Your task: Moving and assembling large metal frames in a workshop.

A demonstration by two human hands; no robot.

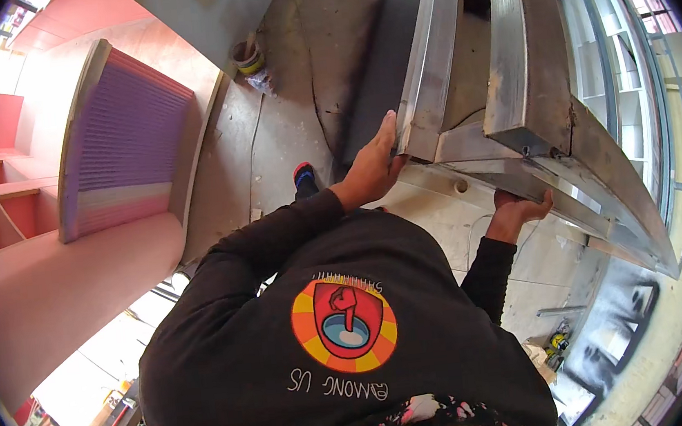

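Note:
A large bare-metal frame (pixel 510 41) of welded rectangular tubing fills the upper right, its bars running away from me and joining at a near corner. My left hand (pixel 371 167) holds the near end of its left bar, fingers stretched along the outer side. Lower and to the right, my right hand (pixel 524 210) grips a lower bar from beneath, with the thumb showing and some fingers hidden by the metal. Dark marks show along the joints near the corner.
On the left stands pink furniture (pixel 44 283) with a purple ribbed panel (pixel 131 122). An open tub (pixel 248 58) with a stick-like handle sits on the concrete floor ahead. White shelving (pixel 614 63) stands at the right, above a white board with black paint (pixel 607 335).

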